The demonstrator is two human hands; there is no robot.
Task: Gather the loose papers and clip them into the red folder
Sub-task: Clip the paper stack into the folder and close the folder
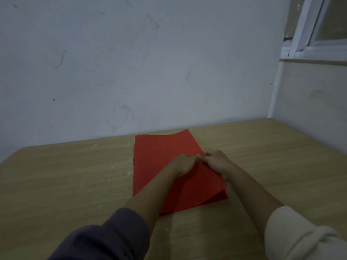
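Note:
The red folder (159,158) lies closed on the wooden table (65,175), a little right of centre, with its cover slightly lifted along the right edge. My left hand (181,165) and my right hand (218,161) meet at the middle of that right edge, fingers curled and pinching there. A small pale thing shows between the fingertips; I cannot tell whether it is a clip or a paper edge. No loose papers show on the table; what is inside the folder is hidden.
A scuffed white wall (131,72) runs along the table's far edge. A second wall with a window frame (317,34) closes off the right side.

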